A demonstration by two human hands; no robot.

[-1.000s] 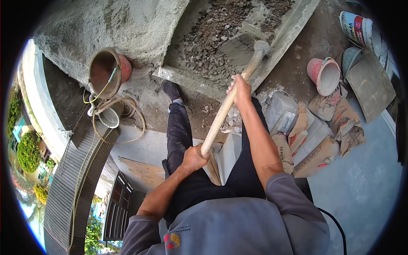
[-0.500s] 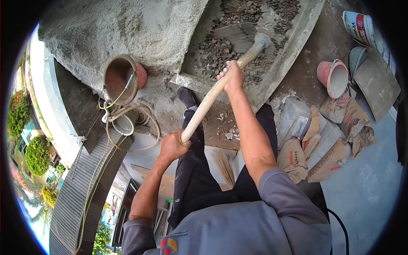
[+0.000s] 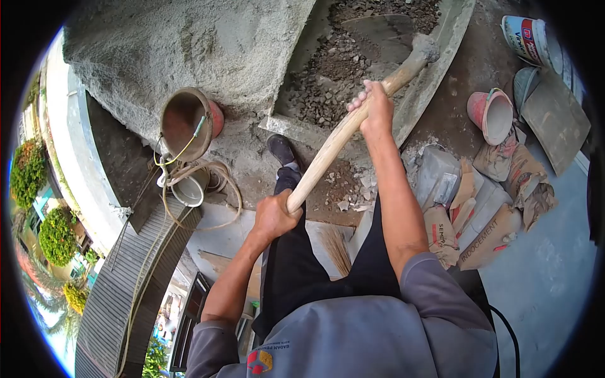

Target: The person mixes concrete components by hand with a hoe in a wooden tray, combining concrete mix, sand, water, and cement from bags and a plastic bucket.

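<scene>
Beyond the left knuckles, a mud-caked round bucket with a green-and-yellow cord is standing beside a coil of pale hose. The left hand is clenching the butt end of the long pale wooden handle of a hoe, fingers wrapped fully round it. Up the shaft from there, the right hand is gripping it too, fingers curled over the top. Past those fingertips, the flat grey steel blade is lying in the wet mix of grey gravel and cement inside a shallow concrete-edged trough.

The tool is looking stiff and head-heavy, and the dragged mix will likely be resisting hard; the wood seems dusty, so a wide two-handed hold, one hand at the end and one nearer the head, is suiting it.

To the right of the right wrist, crumpled brown cement sacks and a pink plastic bucket are lying about. The blade's far edge is sitting close to the frame's dark rim, and the right foot is hiding behind the arm.
</scene>
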